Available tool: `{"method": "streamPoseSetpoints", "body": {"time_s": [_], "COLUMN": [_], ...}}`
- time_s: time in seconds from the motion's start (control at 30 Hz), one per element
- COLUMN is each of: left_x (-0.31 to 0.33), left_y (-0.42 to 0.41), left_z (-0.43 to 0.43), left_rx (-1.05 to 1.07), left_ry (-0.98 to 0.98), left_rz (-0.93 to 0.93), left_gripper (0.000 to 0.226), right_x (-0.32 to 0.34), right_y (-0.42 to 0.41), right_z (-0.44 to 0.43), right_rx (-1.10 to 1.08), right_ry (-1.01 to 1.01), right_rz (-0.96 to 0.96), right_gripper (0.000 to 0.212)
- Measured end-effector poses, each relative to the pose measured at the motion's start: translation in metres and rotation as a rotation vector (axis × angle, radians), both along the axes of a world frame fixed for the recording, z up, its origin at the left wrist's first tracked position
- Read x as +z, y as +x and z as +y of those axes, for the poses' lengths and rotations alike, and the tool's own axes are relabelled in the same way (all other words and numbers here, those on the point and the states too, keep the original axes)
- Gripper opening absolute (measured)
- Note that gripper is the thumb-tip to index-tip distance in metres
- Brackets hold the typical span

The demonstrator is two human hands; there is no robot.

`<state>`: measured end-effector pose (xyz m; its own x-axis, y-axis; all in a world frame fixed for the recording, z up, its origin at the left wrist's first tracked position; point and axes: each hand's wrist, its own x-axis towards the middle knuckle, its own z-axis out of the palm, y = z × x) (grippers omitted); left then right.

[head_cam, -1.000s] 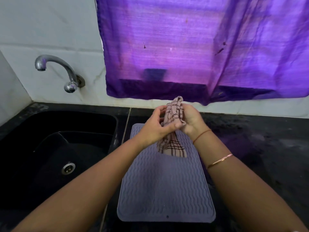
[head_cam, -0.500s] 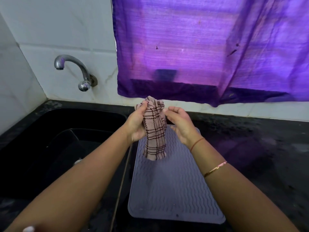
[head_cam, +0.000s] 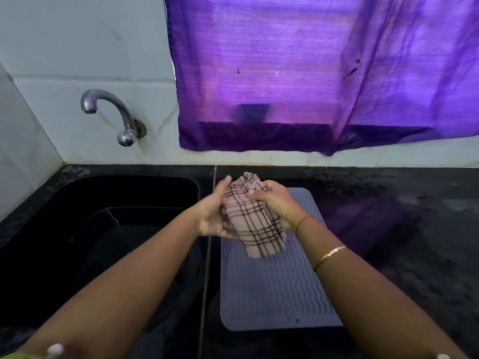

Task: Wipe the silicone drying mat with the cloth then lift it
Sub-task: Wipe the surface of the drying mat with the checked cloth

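A grey silicone drying mat [head_cam: 269,288] with a wavy ribbed surface lies flat on the black counter, right of the sink. Above its far end I hold a pink cloth [head_cam: 255,224] with dark brown checks, bunched into a roll that hangs down over the mat. My left hand [head_cam: 211,216] cups the cloth from the left with the fingers wrapped under it. My right hand [head_cam: 274,200] grips the cloth's upper part from the right. The mat's far left corner is hidden behind cloth and hands.
A black sink [head_cam: 103,234] lies left of the mat, with a chrome tap [head_cam: 111,112] on the white tiled wall above it. A purple curtain [head_cam: 324,73] hangs behind the counter. The black stone counter [head_cam: 404,229] stretches to the right.
The cloth has dropped lower and now lies slanted between both hands; the left hand has shifted under it. The camera view has moved left, showing more of the sink.
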<state>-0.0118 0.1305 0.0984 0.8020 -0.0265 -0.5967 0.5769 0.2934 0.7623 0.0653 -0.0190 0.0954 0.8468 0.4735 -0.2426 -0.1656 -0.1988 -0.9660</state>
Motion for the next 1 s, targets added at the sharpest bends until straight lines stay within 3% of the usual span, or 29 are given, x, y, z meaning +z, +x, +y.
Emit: {"method": "streamPoseSetpoints", "body": {"time_s": [0.1, 0.2, 0.43, 0.6, 0.7, 0.77, 0.87, 1.0], "left_x": [-0.012, -0.015, -0.03, -0.029, -0.025, -0.031, -0.043, -0.06], "left_y": [-0.006, -0.007, -0.008, 0.01, 0.021, 0.026, 0.031, 0.043], "left_z": [0.001, -0.003, -0.01, -0.01, -0.005, 0.0, 0.002, -0.003], "left_rx": [-0.107, -0.12, -0.051, 0.215, 0.279, 0.312, 0.295, 0.344], "left_ry": [0.054, 0.13, 0.119, 0.023, 0.044, 0.03, -0.047, 0.105], "left_rz": [0.011, -0.042, -0.051, -0.226, -0.227, -0.142, -0.079, -0.109], "left_gripper": [0.046, 0.022, 0.02, 0.026, 0.023, 0.021, 0.027, 0.045], "right_x": [0.0, -0.003, -0.021, -0.015, -0.013, -0.016, -0.022, -0.028], "right_y": [0.001, -0.003, -0.01, 0.014, 0.025, 0.03, 0.044, 0.063], "right_z": [-0.001, -0.006, -0.013, -0.003, -0.001, -0.001, -0.01, -0.018], "right_rx": [-0.108, -0.15, -0.113, -0.08, -0.041, 0.002, 0.072, 0.201], "right_ry": [0.09, 0.036, -0.03, 0.323, 0.193, 0.096, 0.123, 0.132], "right_rz": [0.147, 0.248, 0.431, 0.212, 0.102, 0.074, 0.183, 0.339], "right_gripper": [0.022, 0.022, 0.017, 0.033, 0.045, 0.041, 0.032, 0.027]}}
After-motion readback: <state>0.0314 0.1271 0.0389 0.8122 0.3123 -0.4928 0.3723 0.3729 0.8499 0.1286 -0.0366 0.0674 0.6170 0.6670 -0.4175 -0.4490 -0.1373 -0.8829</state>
